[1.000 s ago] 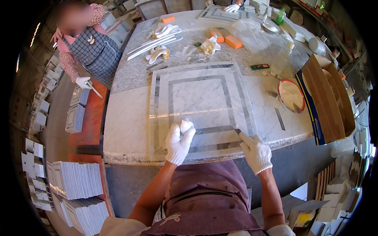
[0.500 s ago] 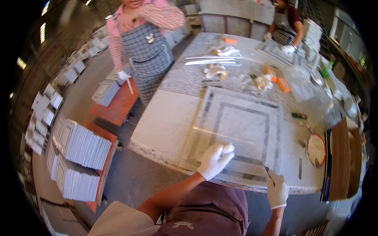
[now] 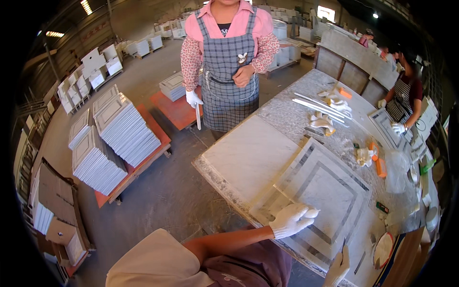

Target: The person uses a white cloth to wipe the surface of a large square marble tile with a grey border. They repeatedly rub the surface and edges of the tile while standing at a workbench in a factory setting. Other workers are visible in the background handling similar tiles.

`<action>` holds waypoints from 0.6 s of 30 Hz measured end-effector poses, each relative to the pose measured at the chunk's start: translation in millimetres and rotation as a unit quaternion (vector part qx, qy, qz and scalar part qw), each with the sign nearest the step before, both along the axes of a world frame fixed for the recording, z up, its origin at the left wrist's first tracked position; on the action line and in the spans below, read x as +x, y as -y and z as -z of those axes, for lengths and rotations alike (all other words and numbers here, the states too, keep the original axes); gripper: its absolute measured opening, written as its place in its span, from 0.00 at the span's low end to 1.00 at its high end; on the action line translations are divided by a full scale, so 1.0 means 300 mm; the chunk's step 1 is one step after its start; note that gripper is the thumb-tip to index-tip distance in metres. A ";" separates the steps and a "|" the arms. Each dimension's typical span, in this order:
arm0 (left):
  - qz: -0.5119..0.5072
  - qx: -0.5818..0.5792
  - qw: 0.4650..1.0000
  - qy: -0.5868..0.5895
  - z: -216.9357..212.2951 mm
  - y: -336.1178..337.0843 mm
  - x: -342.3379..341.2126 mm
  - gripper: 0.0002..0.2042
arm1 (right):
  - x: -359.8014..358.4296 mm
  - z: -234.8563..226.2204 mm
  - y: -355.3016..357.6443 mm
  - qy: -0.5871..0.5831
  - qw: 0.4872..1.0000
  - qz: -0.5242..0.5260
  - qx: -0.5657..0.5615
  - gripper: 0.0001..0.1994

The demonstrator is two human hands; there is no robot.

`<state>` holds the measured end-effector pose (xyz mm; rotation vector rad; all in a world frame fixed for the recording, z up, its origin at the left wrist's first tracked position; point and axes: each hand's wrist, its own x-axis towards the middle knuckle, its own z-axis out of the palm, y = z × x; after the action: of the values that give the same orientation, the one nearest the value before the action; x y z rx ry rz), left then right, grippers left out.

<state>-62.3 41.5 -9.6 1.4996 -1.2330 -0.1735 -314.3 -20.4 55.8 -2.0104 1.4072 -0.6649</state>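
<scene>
My left hand wears a white knit glove and rests over the lower left part of a white marble panel with grey inlaid bands. Its fingers are curled closed; whatever they may pinch is hidden. At the panel's near right edge my right hand, also gloved, is closed on a slim, dark, blade-like tool that points away from me. The lower part of that hand runs out toward the picture's edge. Close by lie a thin dark strip and a round, red-rimmed dish of pale paste.
White rods, work gloves and orange blocks lie farther along the table. A cardboard box stands at the right. Across the left corner stands a person holding a pale strip; another person works far right. Stacked panels fill a pallet at left.
My view has swung left and up, so the table sits farther right. My left hand remains over the panel; my right keeps the tool. The person opposite has lowered the raised arm to the waist.
</scene>
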 end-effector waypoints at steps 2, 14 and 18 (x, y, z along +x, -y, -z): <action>-0.011 -0.002 1.000 0.014 0.000 -0.005 -0.001 0.16 | -0.004 0.004 -0.004 0.042 0.989 0.086 0.113 0.23; 0.017 0.012 0.999 -0.038 0.016 -0.001 -0.002 0.16 | 0.059 0.026 0.021 0.241 0.942 0.231 0.029 0.21; 0.002 -0.015 1.000 0.027 0.029 0.006 0.003 0.16 | 0.030 0.144 0.095 0.232 0.945 0.204 -0.109 0.20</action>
<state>-61.3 39.6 -18.3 1.4838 -1.2757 -0.1166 -305.3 -48.8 12.5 -1.5642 1.5055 -1.4273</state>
